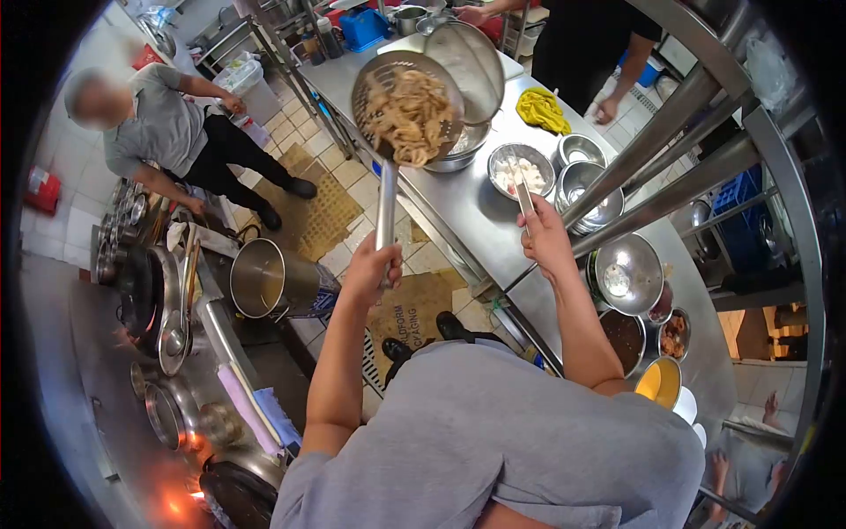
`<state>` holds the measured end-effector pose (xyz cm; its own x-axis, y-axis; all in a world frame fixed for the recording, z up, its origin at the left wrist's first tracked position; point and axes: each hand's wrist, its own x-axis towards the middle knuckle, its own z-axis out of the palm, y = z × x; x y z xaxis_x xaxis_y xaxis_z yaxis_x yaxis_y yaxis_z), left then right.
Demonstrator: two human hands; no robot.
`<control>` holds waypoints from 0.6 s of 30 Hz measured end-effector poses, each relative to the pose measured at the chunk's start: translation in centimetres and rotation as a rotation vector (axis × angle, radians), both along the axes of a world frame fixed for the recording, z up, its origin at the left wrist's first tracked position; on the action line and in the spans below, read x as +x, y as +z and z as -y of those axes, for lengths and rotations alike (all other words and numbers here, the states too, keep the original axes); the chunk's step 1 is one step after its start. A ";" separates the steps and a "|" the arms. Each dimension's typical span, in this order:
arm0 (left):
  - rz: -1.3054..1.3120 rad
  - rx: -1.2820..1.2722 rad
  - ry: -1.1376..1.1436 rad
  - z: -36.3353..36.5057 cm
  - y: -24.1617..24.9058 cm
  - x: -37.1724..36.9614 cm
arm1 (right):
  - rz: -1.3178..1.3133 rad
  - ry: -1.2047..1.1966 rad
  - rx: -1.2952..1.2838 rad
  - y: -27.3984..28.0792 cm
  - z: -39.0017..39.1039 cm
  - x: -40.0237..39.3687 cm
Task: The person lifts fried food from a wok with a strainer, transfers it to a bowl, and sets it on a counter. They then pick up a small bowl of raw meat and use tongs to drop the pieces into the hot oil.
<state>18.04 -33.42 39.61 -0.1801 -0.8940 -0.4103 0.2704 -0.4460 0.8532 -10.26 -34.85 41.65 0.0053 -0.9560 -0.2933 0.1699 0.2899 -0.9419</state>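
Observation:
My left hand (372, 273) is wrapped round the metal handle of a perforated skimmer (385, 198). Brown cooked strips (410, 115) fill its bowl, which is raised near the counter's edge. My right hand (548, 236) grips a flat, light-coloured handle (524, 196) that points away from me. The handle's far end overlaps a metal bowl of pale pieces (507, 182); I cannot tell what kind of utensil it is. A round mesh strainer (476, 66) shows partly behind the skimmer, above a metal pot (467, 145).
Metal bowls (627, 273) line the steel counter (476, 225), with a yellow cloth (544, 110) farther back. Steel shelf posts (670, 181) rise at the right. A tall pot (260, 280) and a burner flame (176, 504) are left. One person (167, 110) stands left, another (590, 53) across the counter.

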 end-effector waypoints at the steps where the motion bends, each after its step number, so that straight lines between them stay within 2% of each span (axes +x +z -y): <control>1: 0.003 0.001 0.004 1.1 -0.6 -0.7 | -0.006 -0.038 0.005 -0.5 0.0 -0.4; 3: 0.241 -0.109 0.043 3.1 -1.8 -1.8 | -0.007 -0.073 0.014 -1.1 -0.1 -0.9; 4: 0.244 -0.108 0.044 3.7 -2.2 -2.0 | -0.051 -0.097 0.006 -1.2 -0.3 -1.1; 6: 0.518 -0.318 0.214 4.9 -3.3 -2.4 | -0.099 -0.123 0.000 -2.1 -0.1 -2.1; 7: 0.598 -0.408 0.220 5.6 -3.6 -1.8 | -0.336 -0.124 -0.120 -3.1 0.2 -2.8; 8: 0.594 -0.405 0.222 5.9 -4.1 -1.1 | -0.574 -0.121 -0.242 -3.9 0.4 -3.4; 12: 0.456 -0.323 0.240 5.3 -1.2 0.4 | -0.774 -0.231 -0.319 -3.2 -0.1 -2.4; 14: 0.127 -0.236 0.279 4.2 -0.4 1.7 | -0.628 -0.237 -0.348 -3.6 -0.1 -2.0; 15: 0.128 -0.236 0.304 3.2 0.2 2.4 | -0.205 -0.193 -0.140 -1.1 -1.1 -0.6; 17: -0.179 0.047 0.292 0.3 1.2 4.3 | 0.098 -0.082 -0.026 1.1 -2.2 0.5; 18: -0.274 0.120 0.232 -1.4 0.0 6.0 | 0.174 -0.144 0.097 1.6 -2.8 1.3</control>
